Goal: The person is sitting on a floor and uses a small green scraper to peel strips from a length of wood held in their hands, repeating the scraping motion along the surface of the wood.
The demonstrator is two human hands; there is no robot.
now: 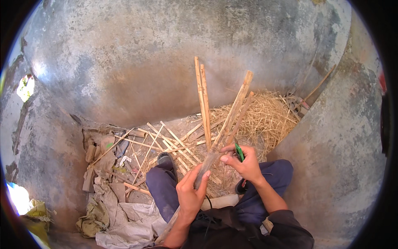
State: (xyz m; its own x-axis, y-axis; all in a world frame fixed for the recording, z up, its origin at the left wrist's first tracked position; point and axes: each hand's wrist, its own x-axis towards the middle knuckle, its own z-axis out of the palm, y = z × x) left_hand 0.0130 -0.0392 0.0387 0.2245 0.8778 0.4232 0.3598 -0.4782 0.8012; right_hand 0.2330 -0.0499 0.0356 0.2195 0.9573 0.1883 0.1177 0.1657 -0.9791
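My left hand [190, 191] is wrapped round a grey-brown wooden pole [206, 166], which slants up from beside my left forearm. Pale split strips [237, 108] fan out upward from around the pole's far end; whether they are joined to it I cannot tell. Just right of that end, my right hand [244, 162] grips a green-handled knife [239, 152] whose dark tip points up. Its thumb and fingertips are close to the pole's end, and I cannot make out whether they touch it.
Behind the strips lies a heap of straw [269, 118]. Loose wooden strips [170, 143] litter the ground between my knees and the grey wall [137, 62]. Crumpled sacking [128, 220] spreads at the left, near brick pieces [90, 153]. Another wall [331, 174] rises close on the right.
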